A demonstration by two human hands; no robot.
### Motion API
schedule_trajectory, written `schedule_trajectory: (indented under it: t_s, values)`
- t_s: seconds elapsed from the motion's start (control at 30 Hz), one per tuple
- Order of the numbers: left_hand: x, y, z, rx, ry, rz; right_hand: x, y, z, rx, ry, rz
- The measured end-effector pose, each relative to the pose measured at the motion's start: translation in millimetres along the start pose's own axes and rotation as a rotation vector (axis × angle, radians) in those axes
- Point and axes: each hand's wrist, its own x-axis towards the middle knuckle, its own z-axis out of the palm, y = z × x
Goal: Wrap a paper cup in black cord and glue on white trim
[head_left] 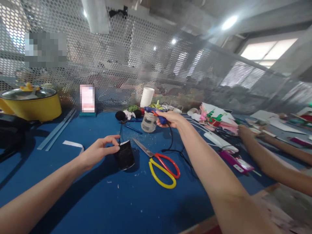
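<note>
My left hand (102,151) pinches the upper left edge of a small black cylinder (124,156) with a white rim, tilted just above or on the blue table. A thin black strand rises beside my fingertips. My right hand (169,118) is wrapped round a blue glue gun (163,121) with an orange trigger, its nozzle pointing left over a clear plastic jar (148,123). From its grip a black cable (171,138) trails down onto the table. Between my hands lie large scissors (152,157), slightly open, with one red and one yellow handle.
Behind the jar stand a white roll (147,97), black balls and a blue pen (132,129). At left are a yellow pot (46,105), metal strips (57,130) and a phone (87,99). A power strip (220,142), purple device (236,161) and another person's arm (265,159) occupy the right.
</note>
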Motion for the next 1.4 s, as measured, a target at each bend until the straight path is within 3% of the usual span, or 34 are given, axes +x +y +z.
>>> schedule_trajectory:
  t_s: [0.2, 0.33, 0.43, 0.5, 0.6, 0.77, 0.9, 1.07, 1.4]
  values:
    - [-1.4, 1.1, -0.4, 0.027, -0.004, 0.003, -8.6, -5.0, 10.9, -0.029, 0.030, 0.055]
    - [-2.8, 2.1, 1.1, 0.019, 0.016, -0.010, -23.9, -13.0, 19.8, 0.009, 0.115, -0.071]
    - [-2.9, 1.2, 1.9, 0.003, 0.054, 0.002, -52.4, -18.9, 24.8, 0.027, 0.136, -0.188]
    - [-2.3, -0.3, 2.1, -0.008, 0.074, 0.023, -79.2, -19.9, 28.1, 0.002, 0.044, -0.252]
    - [-0.7, -2.5, 2.5, -0.012, 0.087, 0.027, -120.8, -15.9, 34.6, -0.055, -0.204, -0.207]
    - [1.5, -5.8, 3.4, 0.019, 0.127, 0.031, -160.5, -3.3, 46.2, -0.242, -0.242, -0.103]
    - [3.2, -10.3, 3.2, 0.069, 0.153, 0.071, -165.8, 3.5, 50.2, -0.409, -0.202, -0.125]
    - [3.6, -13.1, 4.2, 0.090, 0.166, 0.075, -165.6, 6.1, 51.2, -0.573, -0.174, -0.255]
    - [3.4, -16.5, 5.3, 0.077, 0.156, 0.088, -165.1, 9.1, 53.8, -0.602, -0.167, -0.364]
